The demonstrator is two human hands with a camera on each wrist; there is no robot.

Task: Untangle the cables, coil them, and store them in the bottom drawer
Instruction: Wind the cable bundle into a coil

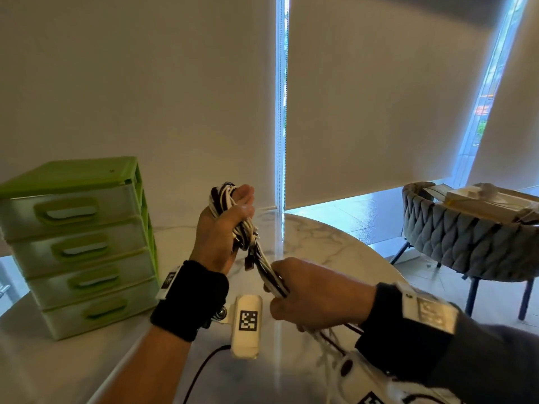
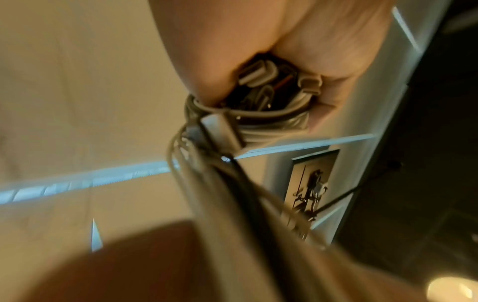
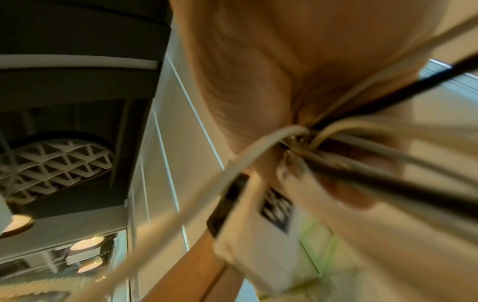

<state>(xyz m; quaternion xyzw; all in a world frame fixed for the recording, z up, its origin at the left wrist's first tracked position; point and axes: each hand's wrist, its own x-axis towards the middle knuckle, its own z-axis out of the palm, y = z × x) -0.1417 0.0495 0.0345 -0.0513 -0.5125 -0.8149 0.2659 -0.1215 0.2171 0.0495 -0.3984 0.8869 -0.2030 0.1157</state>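
Observation:
A bundle of white and dark cables (image 1: 233,214) is raised above the marble table (image 1: 320,240). My left hand (image 1: 224,228) grips its coiled upper part, loops sticking out above the fingers. The strands (image 1: 268,269) run down and right into my right hand (image 1: 309,295), which is closed around them; loose ends (image 1: 329,342) trail below its wrist. In the left wrist view plugs and white coils (image 2: 264,98) sit inside the fist. In the right wrist view white and black strands (image 3: 349,151) fan out from the fist. The green drawer unit (image 1: 81,243) stands at the left, all drawers closed.
A grey quilted chair (image 1: 466,243) with boxes on it stands at the right beyond the table. Roller blinds (image 1: 379,97) cover the windows behind. A thin black cord (image 1: 201,371) runs from my left wrist camera across the table's near side.

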